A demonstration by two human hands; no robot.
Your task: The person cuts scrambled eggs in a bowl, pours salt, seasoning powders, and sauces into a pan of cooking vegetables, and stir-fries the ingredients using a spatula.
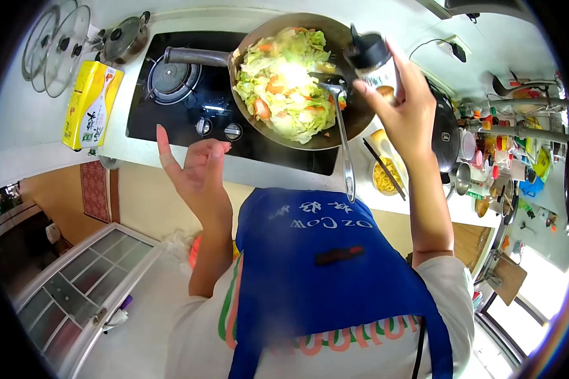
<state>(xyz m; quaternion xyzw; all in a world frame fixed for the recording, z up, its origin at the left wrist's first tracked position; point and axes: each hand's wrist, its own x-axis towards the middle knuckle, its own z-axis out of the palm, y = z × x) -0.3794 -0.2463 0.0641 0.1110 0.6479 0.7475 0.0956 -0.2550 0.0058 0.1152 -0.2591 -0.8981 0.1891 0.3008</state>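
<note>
My right hand (406,104) grips a seasoning jar (380,72) with a black cap. The cap's flap is up, and the jar is above the right side of the wok (353,126). Chopped cabbage (297,117) with orange-red pieces fills much of the wok. A metal spatula (344,142) rests in it, its handle reaching over the near rim towards me. Holding nothing, my left hand (199,167) is raised near the front edge of the stove (218,101), one finger stretched out and the others loosely bent.
The wok's handle (196,57) points left near the other burner (174,79). A yellow box (93,104) and a lidded pot (125,41) stand at left. Chopsticks (384,169) lie across a bowl of yellow food (385,180) at right, near a black appliance (444,132).
</note>
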